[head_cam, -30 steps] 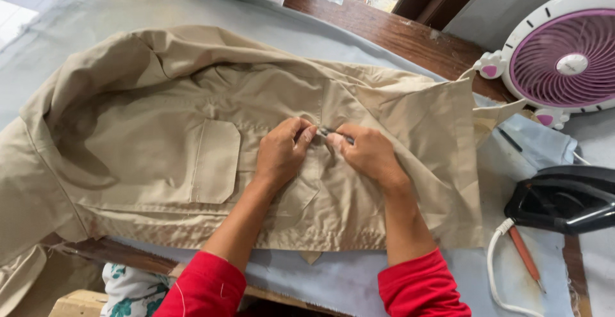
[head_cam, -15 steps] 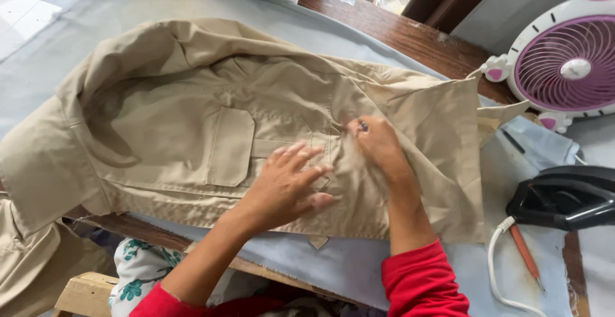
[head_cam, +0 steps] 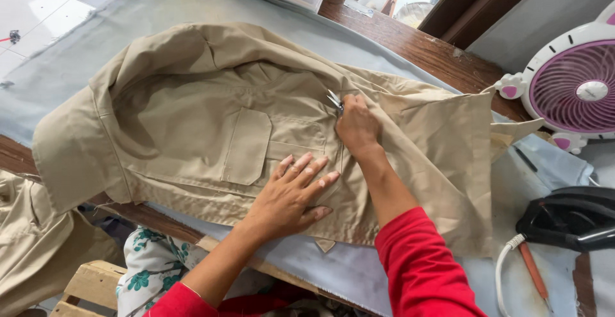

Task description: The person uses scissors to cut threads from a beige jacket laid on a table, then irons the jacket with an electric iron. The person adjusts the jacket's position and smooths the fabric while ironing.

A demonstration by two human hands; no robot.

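Two hands work mid-frame on the beige jacket [head_cam: 211, 131] spread across the ironing table [head_cam: 128, 16]: my left hand [head_cam: 291, 192] lies flat, fingers spread, while my right hand [head_cam: 356, 125] clenches small snips [head_cam: 334, 101], mostly hidden. At the right edge, fan [head_cam: 576, 89] and iron [head_cam: 567, 218] are cut off.

Left hand [head_cam: 288, 192]: a second ago pinched together with the right hand [head_cam: 356, 127] at the middle of the beige garment [head_cam: 192, 118]; now drawn apart from it and laid flat, fingers spread, on the cloth nearer the front edge of the ironing table [head_cam: 160, 9], just right of the patch pocket [head_cam: 248, 145]. Right hand: moved a little toward the far edge along the seam, fist closed on small metal snips [head_cam: 334, 101] (blades showing above the knuckles, earlier barely seen between both hands). Garment: its left part now lies further toward the table's left end, the fold there fuller.
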